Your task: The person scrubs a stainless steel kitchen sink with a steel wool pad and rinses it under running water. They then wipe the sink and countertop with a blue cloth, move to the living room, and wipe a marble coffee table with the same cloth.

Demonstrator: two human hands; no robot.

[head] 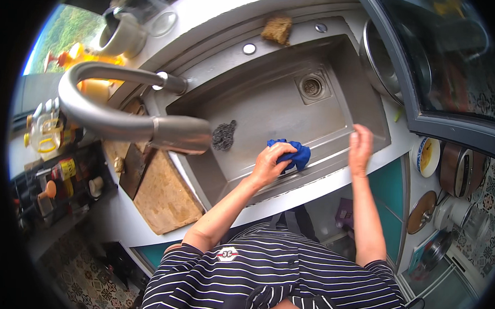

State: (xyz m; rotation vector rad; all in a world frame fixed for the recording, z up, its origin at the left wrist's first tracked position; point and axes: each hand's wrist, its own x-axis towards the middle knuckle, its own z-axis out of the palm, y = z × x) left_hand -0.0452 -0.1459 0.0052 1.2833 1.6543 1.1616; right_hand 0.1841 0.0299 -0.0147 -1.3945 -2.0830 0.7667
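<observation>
My left hand (271, 161) grips a crumpled blue cloth (298, 154) over the near side of the stainless steel sink (269, 110). Its fingertips are partly hidden in the folds. To the right, my right hand (360, 148) hovers at the sink's near right corner, holding nothing; its fingers point away from me and lie close together, with the thumb bent in. A grey steel wool scourer (224, 135) lies on the left of the sink floor. The round drain strainer (312, 87) sits toward the far right of the basin.
A curved metal faucet (109, 123) reaches over the sink's left side. Left of the basin, a cleaver (134, 169) rests on a wooden cutting board (168, 196). A brown sponge (277, 29) sits on the back ledge. An open dark-framed window sash (420, 119) juts in at right, beside a metal pan (381, 61).
</observation>
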